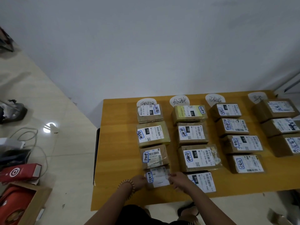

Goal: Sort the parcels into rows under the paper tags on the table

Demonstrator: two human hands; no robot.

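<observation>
The small parcel (157,178) sat at the near end of the leftmost row, gripped between both hands. The left hand (138,182) held its left end and the right hand (177,181) its right end, the fingers (171,175) curled onto the edges with the white shipping label (162,175) facing up between them. Judged from its size and taped brown cardboard, it should be light and stiff enough to be carried by the ends without sagging. The glossy label and tape could be slippery, so the bare cardboard side walls were assessed as the better hold, with modest pressure, since the fragility of the contents could not be determined. Whether the base rested on the bench (116,143) or was lifted just clear could not be told. Just beyond the fingers lay the third parcel (154,156) of the same row, touching or very nearly touching the held one; farther beyond, at the head of the row, was the paper tag (146,102). Just beside the right-hand fingers, on their outer side, lay the near parcel of the second row (203,181), partly hidden by the right wrist. The third row (233,127) and fourth row (279,125) stood well apart to that side. A bead bracelet (128,185) was on the left wrist.
</observation>
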